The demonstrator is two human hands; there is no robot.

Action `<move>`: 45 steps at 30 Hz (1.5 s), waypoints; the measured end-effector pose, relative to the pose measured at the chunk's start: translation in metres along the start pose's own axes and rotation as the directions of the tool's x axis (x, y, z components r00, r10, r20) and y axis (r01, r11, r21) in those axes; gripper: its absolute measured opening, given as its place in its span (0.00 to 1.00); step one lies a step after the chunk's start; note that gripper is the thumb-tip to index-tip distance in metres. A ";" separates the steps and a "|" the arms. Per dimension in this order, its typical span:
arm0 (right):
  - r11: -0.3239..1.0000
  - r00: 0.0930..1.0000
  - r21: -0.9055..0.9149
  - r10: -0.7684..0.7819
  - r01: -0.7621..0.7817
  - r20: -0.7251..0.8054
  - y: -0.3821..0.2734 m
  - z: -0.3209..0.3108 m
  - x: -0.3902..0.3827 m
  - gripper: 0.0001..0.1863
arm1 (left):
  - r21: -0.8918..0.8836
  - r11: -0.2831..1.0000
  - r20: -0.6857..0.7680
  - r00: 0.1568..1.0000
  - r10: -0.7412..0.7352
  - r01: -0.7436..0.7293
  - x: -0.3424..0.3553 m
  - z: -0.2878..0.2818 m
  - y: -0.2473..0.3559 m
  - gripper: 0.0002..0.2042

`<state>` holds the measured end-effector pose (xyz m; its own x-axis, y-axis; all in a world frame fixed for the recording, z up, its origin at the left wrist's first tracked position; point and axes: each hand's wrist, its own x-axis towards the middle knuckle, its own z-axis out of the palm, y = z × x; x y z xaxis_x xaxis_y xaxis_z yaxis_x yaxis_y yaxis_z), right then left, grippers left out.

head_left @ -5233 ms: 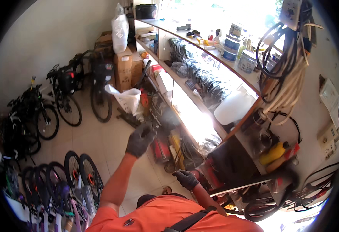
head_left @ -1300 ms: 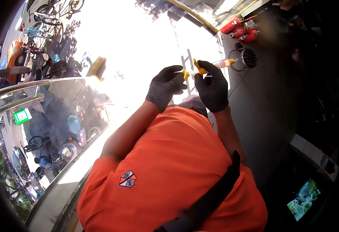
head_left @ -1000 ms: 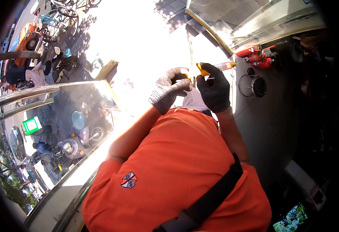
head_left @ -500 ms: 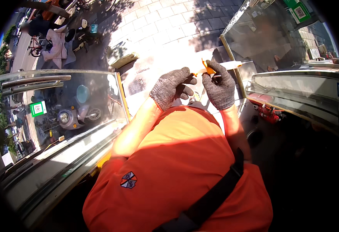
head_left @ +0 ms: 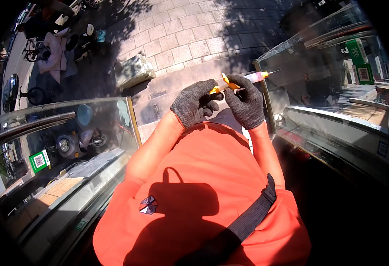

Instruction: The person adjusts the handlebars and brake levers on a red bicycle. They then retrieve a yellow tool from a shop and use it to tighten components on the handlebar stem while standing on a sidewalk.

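Note:
Across the space between my two hands lies a syringe (head_left: 253, 78), with a pale pinkish barrel, orange end parts and a thin needle-like tip that points right. My right hand (head_left: 248, 106), in a dark grey knit glove, is closed around the barrel close to its orange flange. At the orange plunger end, my gloved left hand (head_left: 190, 104) pinches with thumb and fingertips, its other fingers curled below. Both hands are in front of my orange shirt (head_left: 203, 155).
Glass doors stand swung open on the left (head_left: 110, 119) and right (head_left: 287, 57). Beyond the doorway are a stone block (head_left: 135, 71) and brick paving (head_left: 176, 35). Parked scooters (head_left: 70, 144) show through the left glass.
The syringe and my right hand have shifted slightly left in view. My head view has tilted, showing more paving, and a shadow now lies on my shirt. Both hands keep their hold.

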<state>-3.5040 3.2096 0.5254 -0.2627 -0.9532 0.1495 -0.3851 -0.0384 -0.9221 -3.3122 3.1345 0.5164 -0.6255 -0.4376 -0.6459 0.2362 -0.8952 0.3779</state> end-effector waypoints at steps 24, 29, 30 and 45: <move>0.948 0.957 0.300 0.017 -0.107 0.288 0.161 0.151 0.323 0.20 | -0.149 0.929 -0.162 0.936 0.314 -0.337 0.205 -0.094 0.213 0.17; 0.935 0.957 0.340 -0.009 -0.095 0.291 0.181 0.181 0.398 0.18 | -0.118 0.921 -0.127 0.925 0.357 -0.372 0.250 -0.110 0.275 0.17; 0.932 0.955 0.349 -0.011 -0.098 0.297 0.188 0.189 0.413 0.18 | -0.106 0.932 -0.091 0.937 0.338 -0.346 0.263 -0.119 0.287 0.18; 0.980 0.956 0.182 -0.125 0.077 0.266 0.317 0.349 0.716 0.20 | -0.358 0.781 -0.357 0.848 0.392 -0.512 0.402 -0.401 0.489 0.15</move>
<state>-3.5053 2.4098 0.2155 0.0324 -0.9861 0.1631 -0.2363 -0.1661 -0.9574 -3.1500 2.4873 0.1751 -0.1719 -0.7518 -0.6365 0.7710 -0.5049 0.3881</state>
